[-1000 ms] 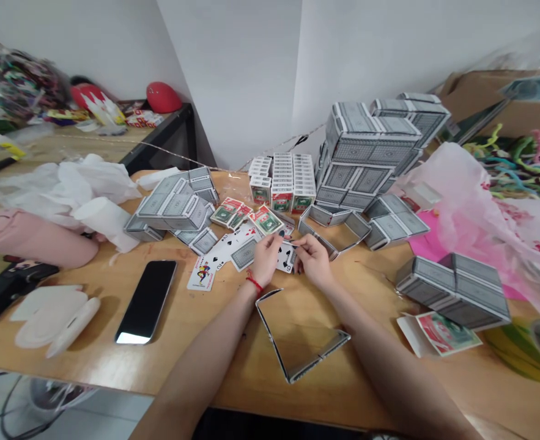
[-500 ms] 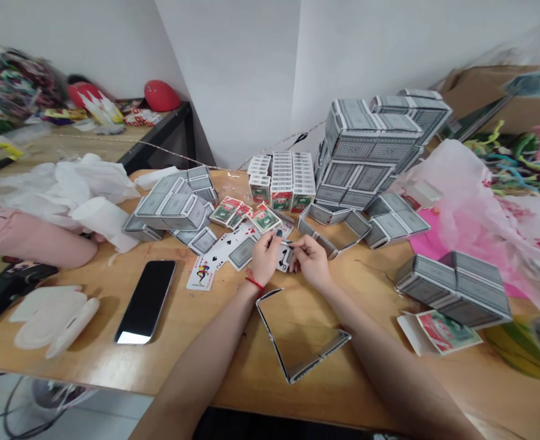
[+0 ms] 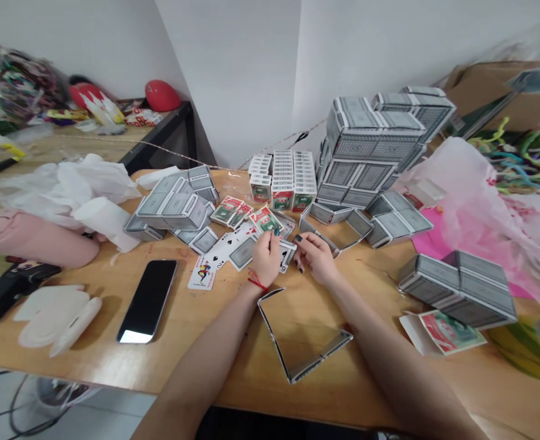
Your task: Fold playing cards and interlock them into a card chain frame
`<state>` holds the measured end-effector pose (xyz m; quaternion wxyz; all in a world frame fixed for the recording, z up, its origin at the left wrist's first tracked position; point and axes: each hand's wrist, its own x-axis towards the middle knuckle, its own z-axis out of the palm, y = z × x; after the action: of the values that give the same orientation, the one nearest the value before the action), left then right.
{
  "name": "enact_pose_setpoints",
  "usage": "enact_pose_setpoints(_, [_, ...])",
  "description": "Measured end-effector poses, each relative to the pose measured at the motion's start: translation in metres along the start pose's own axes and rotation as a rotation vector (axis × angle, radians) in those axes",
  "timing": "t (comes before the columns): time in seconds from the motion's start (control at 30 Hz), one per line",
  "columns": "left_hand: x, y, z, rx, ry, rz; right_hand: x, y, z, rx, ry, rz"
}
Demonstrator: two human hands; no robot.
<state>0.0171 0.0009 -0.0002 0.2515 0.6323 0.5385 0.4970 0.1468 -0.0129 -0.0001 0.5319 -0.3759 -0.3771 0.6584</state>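
Observation:
My left hand [image 3: 265,256] and my right hand [image 3: 312,258] meet over a small bunch of playing cards [image 3: 286,255] at the middle of the wooden table [image 3: 196,318]. The left hand's fingers pinch the cards' left side; a spade card faces up. My right hand's fingers curl against the cards' right edge. Loose cards [image 3: 233,245] lie face up and face down just left of the hands, with a joker card [image 3: 202,272] beside them. An angled frame of folded cards [image 3: 297,342] lies on the table below my wrists.
A black phone [image 3: 147,299] lies at the left. Grey card-block structures stand at the back left [image 3: 173,205], back right [image 3: 370,143] and right [image 3: 457,287]. Boxed decks [image 3: 282,183] are stacked behind. White plastic [image 3: 59,183], a pink bag [image 3: 476,208] and an open card box [image 3: 444,330] surround them.
Both hands stay together over the cards. The right hand has turned slightly, its fingers now curled lower against the cards' edge. The view shifted a little.

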Motion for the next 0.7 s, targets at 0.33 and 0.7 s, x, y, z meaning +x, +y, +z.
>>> enact_pose_setpoints(0.33, [0.0029,-0.0046,-0.003,0.108,0.073,0.081,-0.0018,-0.0022,-0.004,0.201,-0.291,0.383])
enact_pose_setpoints(0.7, [0.0034,-0.0029,-0.0038,0.097,0.032,0.11,-0.0034,-0.0038,-0.0088,0.153,-0.393,0.36])
